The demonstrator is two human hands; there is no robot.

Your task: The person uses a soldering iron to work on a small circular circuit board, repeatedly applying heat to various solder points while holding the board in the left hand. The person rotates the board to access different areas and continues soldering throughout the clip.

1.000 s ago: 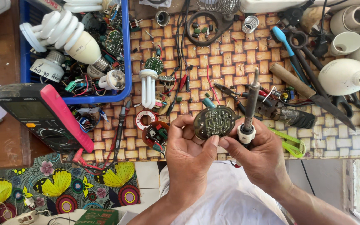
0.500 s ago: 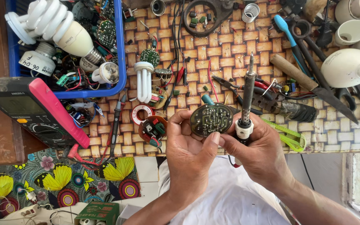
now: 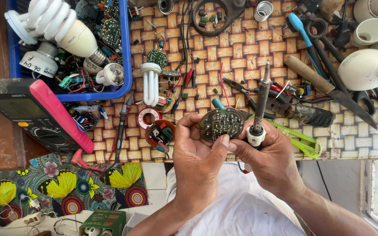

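Note:
My left hand pinches a round dark circuit board by its lower edge, solder side towards me. My right hand grips a soldering iron by its white collar, its metal tip pointing up and away, just right of the board. The right thumb also touches the board's lower right edge. Both hands hover over the near edge of a woven mat.
A blue tray at upper left holds spiral lamps and lamp parts. A black and red multimeter lies at left. Scissors, pliers, a wooden-handled tool and white lamp shells crowd the right. A small red-rimmed circuit sits beside my left hand.
Both hands with board and iron stay together; the view has shifted slightly, and the iron tip leans a little more to the right.

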